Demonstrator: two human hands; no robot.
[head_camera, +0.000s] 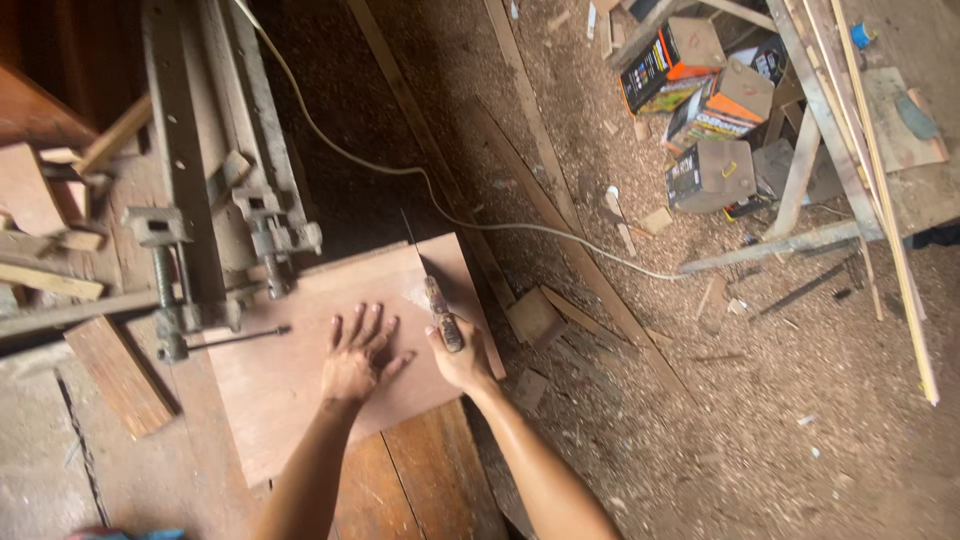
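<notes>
We see first what is hard to read. The tool (436, 300) in the right hand (460, 358) is partly hidden: its lower handle goes inside the fist, and its thin dark blade is blurred at the tip, so we cannot say exactly what kind of tool it is, maybe a small saw or a file. Both forearms are cut off at the bottom edge. The left part of the picture, w/ the workbench (60, 470), is dark, and some wood offcuts there are cut by the frame. The boxes (705, 100) at the top right are small and their sides are not readable.

Now the hands. The left hand (358, 360) lies flat on the plywood sheet (290, 370), palm down, fingers spread apart and pointing away from us. The right hand is closed around the tool's brownish handle, fingers wrapped tight. The handle sticks out above the fist and the blade continues up and a bit left, over the far right part of the sheet, approx. to its far edge. The tool is just beside the left hand's fingers, on their right, not touching them.

The sheet lies on the bench, next to a metal clamp (170, 290). A pale cable (420, 175) runs over the sawdust floor (760, 400) behind it.
</notes>
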